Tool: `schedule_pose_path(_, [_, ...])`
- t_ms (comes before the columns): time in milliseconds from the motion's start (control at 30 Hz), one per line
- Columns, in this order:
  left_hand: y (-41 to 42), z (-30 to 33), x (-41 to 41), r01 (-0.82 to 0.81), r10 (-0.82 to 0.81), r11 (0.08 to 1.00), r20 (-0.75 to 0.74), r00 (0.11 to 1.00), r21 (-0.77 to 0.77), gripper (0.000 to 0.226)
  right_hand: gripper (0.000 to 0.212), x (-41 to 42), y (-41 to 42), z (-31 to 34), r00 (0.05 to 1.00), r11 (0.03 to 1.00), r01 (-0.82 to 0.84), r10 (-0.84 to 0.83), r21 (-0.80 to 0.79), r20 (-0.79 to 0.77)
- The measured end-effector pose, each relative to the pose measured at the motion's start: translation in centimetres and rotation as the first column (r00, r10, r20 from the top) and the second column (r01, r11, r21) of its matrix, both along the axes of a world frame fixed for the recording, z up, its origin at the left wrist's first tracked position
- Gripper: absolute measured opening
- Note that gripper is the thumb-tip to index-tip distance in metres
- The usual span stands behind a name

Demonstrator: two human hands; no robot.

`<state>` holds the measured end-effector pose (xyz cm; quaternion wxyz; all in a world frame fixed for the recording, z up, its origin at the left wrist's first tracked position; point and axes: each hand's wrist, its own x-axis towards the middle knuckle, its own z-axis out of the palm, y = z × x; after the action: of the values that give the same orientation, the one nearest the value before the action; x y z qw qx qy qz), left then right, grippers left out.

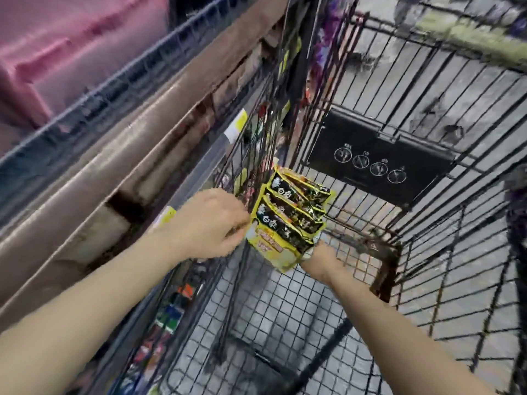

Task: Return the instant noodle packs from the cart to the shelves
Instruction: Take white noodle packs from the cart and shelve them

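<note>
A stack of several yellow and black instant noodle packs (pixel 288 218) is held up inside the wire cart (pixel 427 229), close to its left wall. My left hand (pixel 211 223) grips the stack's left edge at the cart's left rim. My right hand (pixel 320 259) supports the stack from below, its fingers hidden under the packs. The shelves (pixel 119 155) run along the left of the cart, their brown edges blurred.
Yellow price tags (pixel 236 125) hang on the shelf edge. Coloured packets (pixel 174 312) sit on a lower shelf, seen through the cart's wire. A black folded child-seat flap (pixel 379 155) lies at the cart's far end. Pink boxes (pixel 71 49) sit on top at the left.
</note>
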<state>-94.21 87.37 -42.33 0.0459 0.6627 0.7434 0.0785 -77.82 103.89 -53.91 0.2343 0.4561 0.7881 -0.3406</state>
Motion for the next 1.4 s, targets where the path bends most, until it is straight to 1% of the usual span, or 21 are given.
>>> schedule_pose_path(67, [0.0,-0.3,0.1,-0.029,0.029,1.0,0.008,1.0,0.0,0.03,0.042,-0.5,-0.7,-2.1,0.971,0.972,0.223,-0.228,-0.078,-0.065])
schedule_pose_path(133, [0.0,-0.5,0.1,-0.048,0.047,0.999,0.005,0.999,0.008,0.03,0.045,-1.0,-1.8,-3.9,0.898,0.903,0.406,-0.423,-0.144,-0.119])
schedule_pose_path(200, [0.0,-0.7,0.3,-0.061,0.06,0.998,0.021,0.998,0.031,0.028,0.045,-1.4,-2.9,-5.7,0.807,0.831,0.525,-0.555,-0.186,-0.201])
schedule_pose_path(267, [-0.1,-0.6,0.4,-0.07,0.068,0.996,0.038,0.997,0.055,0.029,0.043,-1.9,-4.2,-6.3,0.725,0.782,0.592,-0.622,-0.194,-0.295])
schedule_pose_path(400, [-0.2,-0.5,0.5,-0.078,0.073,0.994,0.056,0.996,0.083,0.029,0.044,-2.7,-5.9,-6.2,0.603,0.733,0.643,-0.663,-0.221,-0.443])
schedule_pose_path(467, [-0.1,-0.6,0.5,-0.078,0.073,0.993,0.058,0.996,0.085,0.03,0.041,-2.8,-6.0,-5.9,0.568,0.712,0.677,-0.668,-0.189,-0.481])
schedule_pose_path(567, [-0.3,-0.7,0.6,-0.075,0.068,0.992,0.069,0.995,0.098,0.031,0.042,-2.5,-5.1,-5.9,0.577,0.745,0.639,-0.63,-0.194,-0.52])
schedule_pose_path(633, [-0.3,-0.7,0.6,-0.063,0.055,0.992,0.078,0.995,0.105,0.029,0.045,-2.4,-4.5,-6.4,0.622,0.786,0.582,-0.595,-0.208,-0.51])
schedule_pose_path(700, [-0.2,-0.9,0.5,-0.068,0.06,0.991,0.073,0.996,0.111,0.028,0.039,-2.2,-4.3,-6.9,0.671,0.815,0.55,-0.561,-0.182,-0.485])
schedule_pose_path(733, [-0.3,-0.9,0.5,-0.073,0.066,0.992,0.065,0.996,0.107,0.028,0.033,-2.1,-4.3,-7.0,0.678,0.814,0.556,-0.563,-0.171,-0.473])
schedule_pose_path(900, [-0.2,-1.0,0.4,-0.051,0.052,0.996,-0.011,0.999,0.074,0.03,0.01,-1.3,-3.5,-4.6,0.625,0.785,0.583,-0.599,-0.211,-0.501])
schedule_pose_path(1000, [0.3,-0.5,0.7,-0.018,0.013,0.999,-0.14,0.99,-0.038,0.018,0.013,0.1,-1.7,-1.2,0.616,0.802,0.564,-0.568,-0.199,-0.546])
schedule_pose_path(1067, [1.0,-0.2,1.6,-0.089,0.064,0.99,-0.21,0.976,-0.11,0.013,0.022,1.2,-0.2,1.8,0.611,0.811,0.558,-0.546,-0.178,-0.572])
schedule_pose_path(1100, [1.6,-0.2,2.1,-0.146,0.115,0.977,-0.194,0.974,-0.153,0.015,0.023,1.8,0.6,3.3,0.612,0.815,0.556,-0.534,-0.162,-0.583])
schedule_pose_path(1133, [2.4,-0.4,2.6,-0.215,0.188,0.953,-0.138,0.972,-0.213,0.019,0.02,2.4,1.4,4.8,0.616,0.818,0.556,-0.524,-0.147,-0.588])
schedule_pose_path(1167, [3.2,-1.0,3.1,-0.27,0.272,0.924,-0.029,0.962,-0.269,0.023,0.015,3.1,2.3,6.2,0.62,0.82,0.556,-0.517,-0.135,-0.59])
schedule_pose_path(1233, [5.0,-2.9,3.8,-0.294,0.379,0.882,0.182,0.907,-0.367,0.024,0.013,4.4,3.8,8.4,0.619,0.821,0.56,-0.505,-0.112,-0.602])
schedule_pose_path(1300, [6.7,-4.8,4.2,-0.337,0.493,0.847,0.369,0.788,-0.411,0.023,0.015,5.4,4.9,9.9,0.595,0.816,0.563,-0.513,-0.135,-0.619])
schedule_pose_path(1333, [7.4,-5.9,4.2,-0.37,0.555,0.82,0.448,0.701,-0.437,0.027,0.016,5.9,5.4,10.3,0.586,0.811,0.566,-0.52,-0.145,-0.621])
schedule_pose_path(1367, [8.1,-7.0,4.2,-0.4,0.603,0.795,0.512,0.613,-0.456,0.03,0.016,6.3,6.0,10.6,0.582,0.806,0.572,-0.528,-0.151,-0.618])
schedule_pose_path(1400, [8.5,-7.9,4.2,-0.435,0.649,0.76,0.537,0.539,-0.482,0.034,0.017,6.5,6.3,10.8,0.575,0.799,0.58,-0.538,-0.157,-0.616])
